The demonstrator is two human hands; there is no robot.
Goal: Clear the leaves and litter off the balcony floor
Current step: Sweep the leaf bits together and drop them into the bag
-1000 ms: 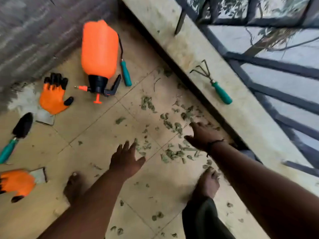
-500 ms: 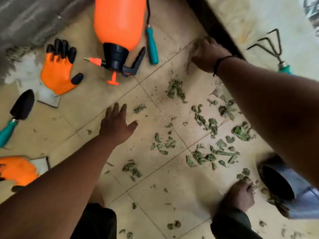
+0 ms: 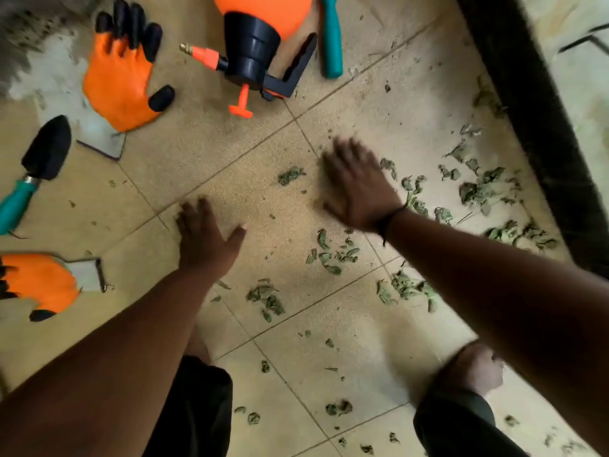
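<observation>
Leaves (image 3: 333, 255) at five o'clock: I am sweeping, right hand (image 3: 357, 189) flat, left hand (image 3: 206, 239) spread empty, risking scattering crumbs.

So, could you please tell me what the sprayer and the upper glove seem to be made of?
Sprayer: apparently moulded plastic, smooth orange tank, matte black head, with a brass-looking nozzle tip. Upper glove: seemingly orange rubbery coating with hard black plastic claw tips on a pale fabric cuff.
</observation>
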